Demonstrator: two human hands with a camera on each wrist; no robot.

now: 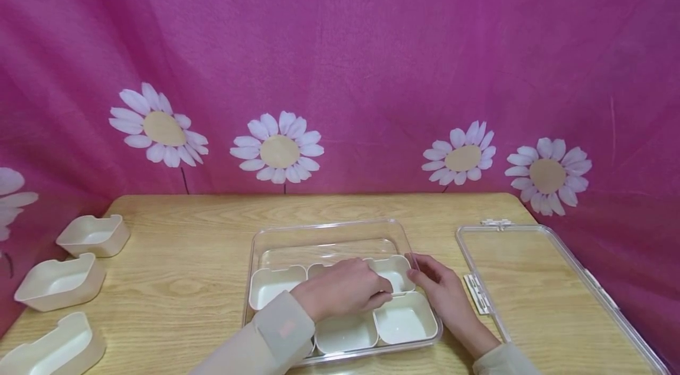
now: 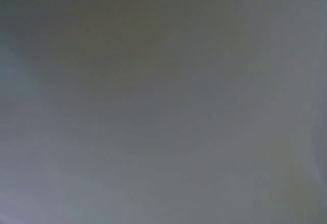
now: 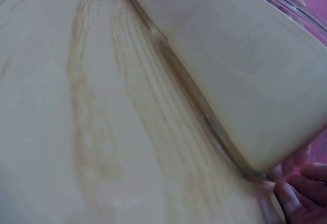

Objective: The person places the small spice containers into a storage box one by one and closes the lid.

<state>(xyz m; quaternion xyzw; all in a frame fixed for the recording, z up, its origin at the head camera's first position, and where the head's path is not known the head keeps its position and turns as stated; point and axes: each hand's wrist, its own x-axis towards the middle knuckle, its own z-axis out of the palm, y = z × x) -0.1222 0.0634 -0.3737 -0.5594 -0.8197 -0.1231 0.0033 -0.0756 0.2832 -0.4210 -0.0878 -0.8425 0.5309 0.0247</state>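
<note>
A clear plastic box [image 1: 251, 271] holds several cream containers in rows. My left hand [image 1: 345, 287] reaches over them, its curled fingers pinching at the rim of the back right container [image 1: 395, 268], where it meets the front right container [image 1: 406, 320]. The left hand partly covers the middle ones. My right hand [image 1: 445, 292] grips the box's right wall, thumb near the rim. In the right wrist view, the right hand's fingers [image 3: 304, 191] show at the box corner, beside containers [image 3: 250, 66] seen through the wall. Only a grey blur fills the left wrist view.
Three notched cream containers [image 1: 92, 236] stand along the left side of the wooden table [image 1: 175, 280]. A clear lid [image 1: 552, 280] with white clips lies at the right. Behind the table hangs a magenta cloth [image 1: 361, 68] with white flowers.
</note>
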